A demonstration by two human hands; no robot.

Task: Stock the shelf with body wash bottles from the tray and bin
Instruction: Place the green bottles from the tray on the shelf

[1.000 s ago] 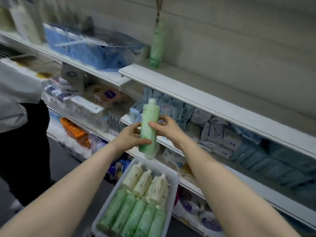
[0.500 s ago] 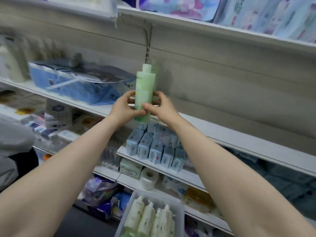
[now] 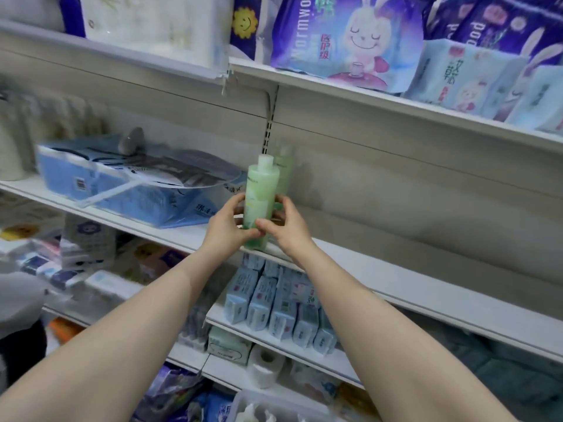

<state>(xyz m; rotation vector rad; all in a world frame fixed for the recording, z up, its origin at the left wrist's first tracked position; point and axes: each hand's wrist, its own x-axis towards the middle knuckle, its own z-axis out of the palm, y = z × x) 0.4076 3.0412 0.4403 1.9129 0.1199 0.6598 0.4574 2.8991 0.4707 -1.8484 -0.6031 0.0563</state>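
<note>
Green and translucent, the body wash bottle [image 3: 261, 205] with its white cap now stands upright at the front edge of the middle shelf [image 3: 411, 284], its base at or just above the white board; half a second ago it was held a little clear of the edge, and a second ago it was down at the level of the lower shelf, above the tray. A second green bottle [image 3: 285, 175] stands just behind it against the back panel. Both hands grip the front bottle low on its body: the left hand [image 3: 227, 229] curls round its left side with the thumb across the front, and the right hand [image 3: 285, 228] mirrors it, thumb meeting the bottle near the base and fingers wrapped behind. Both forearms reach up and forward from the bottom corners, converging at the bottle. To the left on the same shelf lies a blue package [image 3: 122, 190] under clear plastic. Below the bottle, pale blue packs [image 3: 274, 303] stand in rows on the lower shelf, with a toilet roll [image 3: 265, 365] further down. The tray [image 3: 240, 403] of cream bottles shows only its top edge at the bottom of the view, where earlier it filled the foreground.
</note>
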